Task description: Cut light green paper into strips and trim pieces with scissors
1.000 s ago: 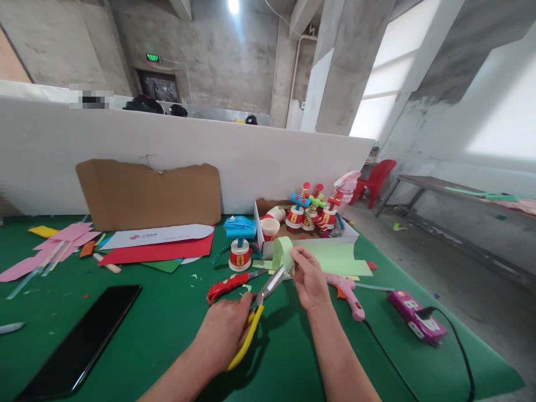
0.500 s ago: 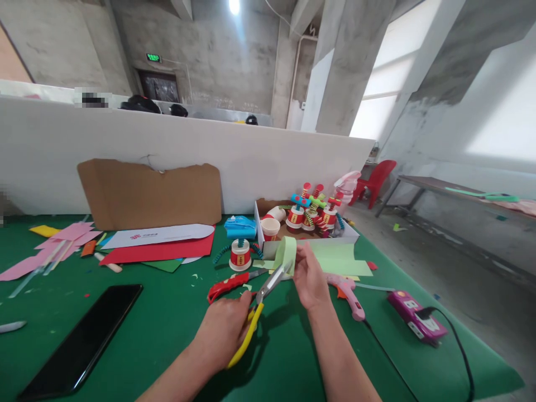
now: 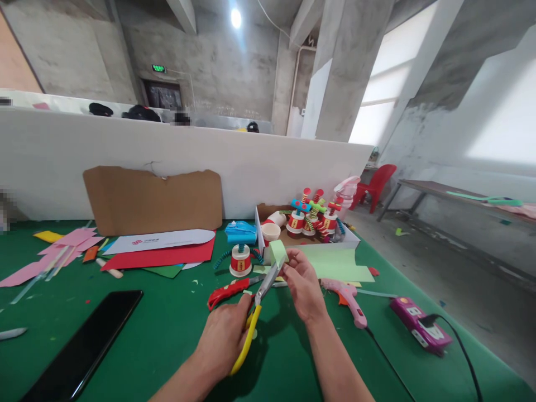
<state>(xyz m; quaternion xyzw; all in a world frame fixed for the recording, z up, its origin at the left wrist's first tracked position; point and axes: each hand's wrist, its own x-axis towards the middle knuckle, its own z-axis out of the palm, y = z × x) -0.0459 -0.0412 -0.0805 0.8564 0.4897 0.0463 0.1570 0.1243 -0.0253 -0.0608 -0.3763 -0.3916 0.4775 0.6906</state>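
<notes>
Scissors [image 3: 259, 304], yellow-handled, gripped in the left hand [image 3: 224, 335], bite a light green paper strip [image 3: 277, 252] pinched by the right hand [image 3: 302, 286], above the green table [image 3: 159, 335]; red utility knife [image 3: 228, 290] just beside, pink glue gun [image 3: 345, 293] near.

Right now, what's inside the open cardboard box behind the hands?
The cardboard box holds paper cups, one upright and one on its side, beside several decorated cup figures with coloured pipe-cleaner tops. Its near wall hides the box floor and the figures' bases.
</notes>
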